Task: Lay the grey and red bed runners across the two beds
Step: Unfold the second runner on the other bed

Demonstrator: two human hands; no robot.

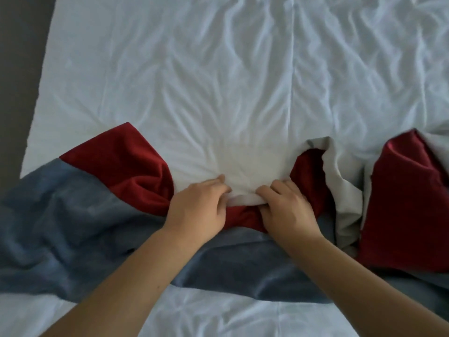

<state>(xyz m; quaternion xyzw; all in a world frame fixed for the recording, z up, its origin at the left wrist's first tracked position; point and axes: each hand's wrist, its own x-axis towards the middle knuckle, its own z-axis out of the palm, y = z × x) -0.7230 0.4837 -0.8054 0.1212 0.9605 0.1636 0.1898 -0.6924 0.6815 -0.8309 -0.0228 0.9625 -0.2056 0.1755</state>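
we spread the bunched runner (73, 227), left hand (199, 205) and right hand (289, 210) each grip clamped on its edge; next we'd tug it flat

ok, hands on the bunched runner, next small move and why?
Probably slide the pinched edge forward to flatten the red band. The left hand and right hand pinch the runner mid-bed, where its red is bunched; at left it lies flatter.

I see a bed (46, 113) under a wrinkled white sheet (206, 76) with a seam (292, 93) running down right of centre, and across its near part lies a bunched bed runner (73, 227), grey nearest me, red beyond, its pale lining (342, 190) turned up at right.
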